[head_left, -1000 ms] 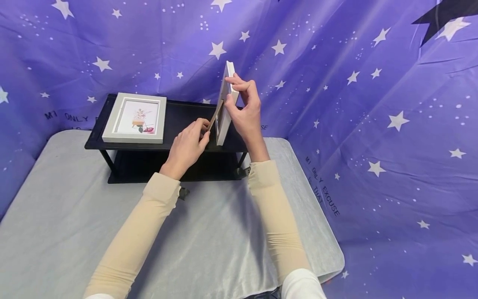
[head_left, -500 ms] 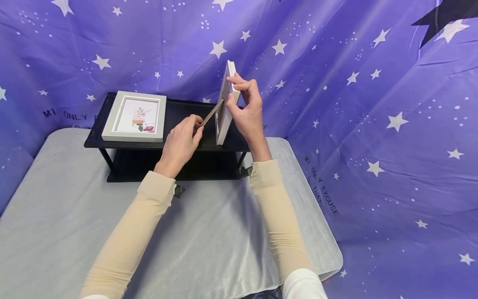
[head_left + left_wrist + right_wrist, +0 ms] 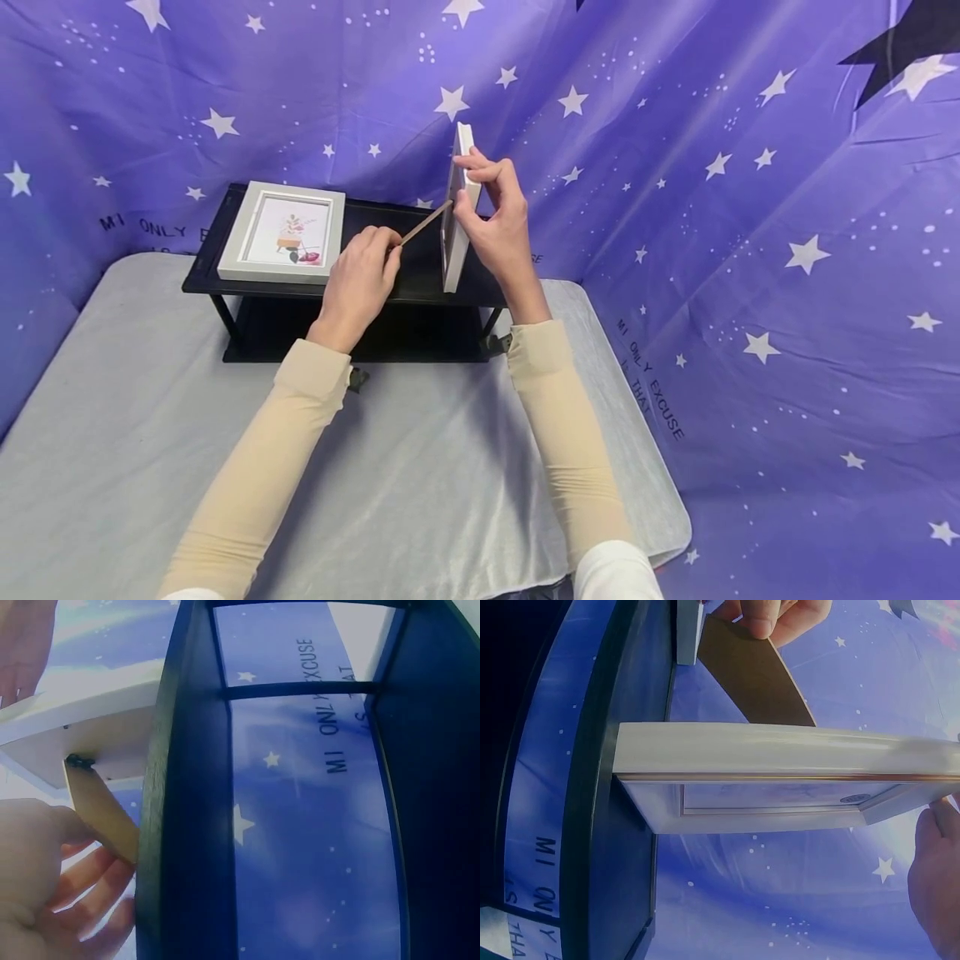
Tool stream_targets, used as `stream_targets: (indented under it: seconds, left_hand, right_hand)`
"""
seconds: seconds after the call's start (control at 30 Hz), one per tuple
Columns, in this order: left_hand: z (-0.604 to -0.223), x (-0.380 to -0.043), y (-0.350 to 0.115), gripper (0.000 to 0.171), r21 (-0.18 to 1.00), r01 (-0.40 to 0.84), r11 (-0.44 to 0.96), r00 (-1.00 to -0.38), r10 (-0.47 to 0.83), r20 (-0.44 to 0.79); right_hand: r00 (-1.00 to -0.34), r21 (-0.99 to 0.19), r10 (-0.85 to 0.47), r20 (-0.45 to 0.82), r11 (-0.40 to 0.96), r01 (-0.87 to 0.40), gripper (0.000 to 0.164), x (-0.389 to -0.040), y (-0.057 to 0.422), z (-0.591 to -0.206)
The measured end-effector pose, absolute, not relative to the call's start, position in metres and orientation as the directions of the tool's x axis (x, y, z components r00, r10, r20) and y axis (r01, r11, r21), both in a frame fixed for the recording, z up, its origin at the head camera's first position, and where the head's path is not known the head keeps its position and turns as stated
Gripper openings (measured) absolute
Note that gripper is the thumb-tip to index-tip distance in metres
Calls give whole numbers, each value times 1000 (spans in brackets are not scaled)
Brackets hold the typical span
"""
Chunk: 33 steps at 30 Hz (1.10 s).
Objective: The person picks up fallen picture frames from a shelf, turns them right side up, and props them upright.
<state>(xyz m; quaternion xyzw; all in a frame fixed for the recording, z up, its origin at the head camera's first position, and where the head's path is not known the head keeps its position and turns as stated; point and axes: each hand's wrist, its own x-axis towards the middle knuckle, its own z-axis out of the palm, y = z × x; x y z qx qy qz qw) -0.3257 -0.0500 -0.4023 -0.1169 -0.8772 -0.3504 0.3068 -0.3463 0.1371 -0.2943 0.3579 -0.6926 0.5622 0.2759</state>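
Picture frame up on its edge, likely not safe alone

It stands near the right end of the black shelf, close to the front edge. The right hand pinches its upper part, thumb against fingers; the left hand pinches the free end of the tan stand leg, swung out from the back. Were the right hand to let go early, I reckon it could tip, since that leg isn't planted. Forcing the leg wider might strain its hinge; a slip leftward could knock the flat-lying frame. From above, the left fingertips are mostly hidden; the upright one's picture shows only at a steep slant from the right wrist, its far end cut off. Whether the base sits flush, I can't tell.
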Motion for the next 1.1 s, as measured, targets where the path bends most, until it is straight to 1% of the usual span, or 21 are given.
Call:
stream_targets:
  seconds: [0.2,0.3,0.63,0.87,1.1]
  left_hand:
    - [-404,-326,-57,19,387,400,831,-694,-2,720]
    - [-404,-326,-59,21,332,381,863,-672,12,741]
    - [-407,-324,-63,21,299,374,878,-667,31,744]
    - [-411,-324,-66,19,287,362,887,-674,36,738]
    - [-416,-323,-68,18,287,357,889,-688,42,725]
  right_hand:
    - [-586,-575,-210,782,118,-810,17,-346,132,-292]
    - [-581,-569,-224,782,122,-813,16,-347,130,-292]
    - [-545,-519,-277,791,167,-838,18,-348,124,-291]
    - [-468,-419,-307,829,212,-883,20,-339,114,-287]
    - [-451,-382,-338,826,251,-889,22,-338,105,-291]
